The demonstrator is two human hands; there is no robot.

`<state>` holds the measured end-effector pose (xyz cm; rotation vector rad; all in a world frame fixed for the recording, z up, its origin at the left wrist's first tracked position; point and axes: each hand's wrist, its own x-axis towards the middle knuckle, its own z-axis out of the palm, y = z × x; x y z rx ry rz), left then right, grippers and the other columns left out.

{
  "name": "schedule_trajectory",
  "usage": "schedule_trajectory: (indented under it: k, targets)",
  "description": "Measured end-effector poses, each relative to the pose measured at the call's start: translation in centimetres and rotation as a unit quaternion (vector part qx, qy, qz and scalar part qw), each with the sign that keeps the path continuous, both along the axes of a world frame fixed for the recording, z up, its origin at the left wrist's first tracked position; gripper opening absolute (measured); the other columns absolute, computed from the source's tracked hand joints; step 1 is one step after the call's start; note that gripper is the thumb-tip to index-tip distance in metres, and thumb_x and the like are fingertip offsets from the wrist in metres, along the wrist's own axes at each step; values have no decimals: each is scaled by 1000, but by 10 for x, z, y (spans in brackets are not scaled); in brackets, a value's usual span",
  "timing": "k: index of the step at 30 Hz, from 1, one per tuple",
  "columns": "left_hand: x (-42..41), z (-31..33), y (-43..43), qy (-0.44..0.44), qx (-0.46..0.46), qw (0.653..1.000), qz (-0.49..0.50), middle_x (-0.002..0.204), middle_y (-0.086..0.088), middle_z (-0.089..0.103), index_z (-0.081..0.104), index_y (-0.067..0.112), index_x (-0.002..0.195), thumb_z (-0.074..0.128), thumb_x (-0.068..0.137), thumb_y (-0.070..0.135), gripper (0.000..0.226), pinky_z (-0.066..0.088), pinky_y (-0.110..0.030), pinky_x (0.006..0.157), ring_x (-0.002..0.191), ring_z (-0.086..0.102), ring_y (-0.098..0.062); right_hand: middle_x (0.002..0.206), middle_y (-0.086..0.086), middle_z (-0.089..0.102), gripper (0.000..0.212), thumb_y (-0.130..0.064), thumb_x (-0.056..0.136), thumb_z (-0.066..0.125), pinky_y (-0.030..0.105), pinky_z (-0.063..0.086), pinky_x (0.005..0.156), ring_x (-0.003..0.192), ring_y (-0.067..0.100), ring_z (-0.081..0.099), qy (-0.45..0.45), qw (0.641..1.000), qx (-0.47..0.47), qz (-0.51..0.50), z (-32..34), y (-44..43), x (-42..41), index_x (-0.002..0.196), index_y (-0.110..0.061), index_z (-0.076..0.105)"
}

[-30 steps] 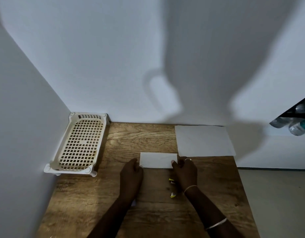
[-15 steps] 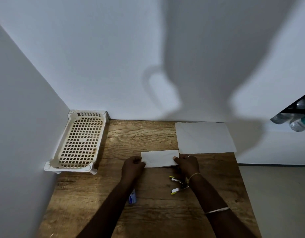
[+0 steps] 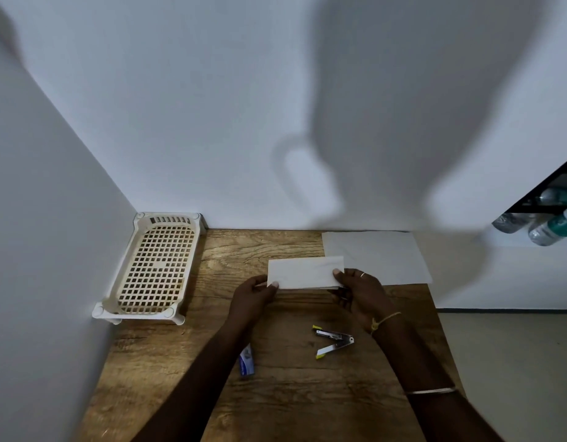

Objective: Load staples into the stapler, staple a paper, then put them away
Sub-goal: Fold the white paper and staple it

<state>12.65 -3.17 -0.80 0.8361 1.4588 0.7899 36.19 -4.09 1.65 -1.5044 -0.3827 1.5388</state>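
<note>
A wooden worktop (image 3: 275,393) stands in a corner of white walls. Both hands hold the folded paper (image 3: 304,272) above it: the left hand (image 3: 253,296) has its grip closed on the left end, the right hand (image 3: 358,293) on the right end. The stapler (image 3: 333,341) lies open on the worktop, nearer than the paper. A small staple box (image 3: 246,365) lies left of the stapler. A white basket (image 3: 154,269) stands far left of the paper.
</note>
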Motion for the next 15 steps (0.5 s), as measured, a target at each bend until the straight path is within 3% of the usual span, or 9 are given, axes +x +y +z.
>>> schedule_trajectory:
  k: [5, 12, 15]
  targets:
    - [8, 31, -2, -151, -7, 988, 12, 100, -14, 80, 70, 4, 113, 70, 94, 8, 19, 64, -33, 79, 92, 78, -25, 100, 13, 74, 26, -14, 88, 73, 28, 59, 62, 82, 24, 70, 44, 998, 39, 12, 24, -2, 10, 112, -6, 68]
    - [14, 55, -9, -175, 31, 983, 41, 97, -17, 79, 72, -2, 108, 71, 93, 6, 17, 64, -31, 78, 91, 78, -26, 79, 4, 70, 19, -21, 78, 81, 28, 53, 62, 66, 14, 62, -1, 997, 70, -8, 35, -15, 29, 94, -14, 76]
    - [13, 57, -12, -178, 33, 982, 51, 95, -15, 80, 73, -1, 106, 71, 93, 6, 15, 64, -32, 79, 92, 78, -27, 81, 4, 72, 21, -32, 85, 76, 29, 54, 65, 69, 14, 67, -5, 996, 88, -15, 30, -26, 33, 94, -13, 75]
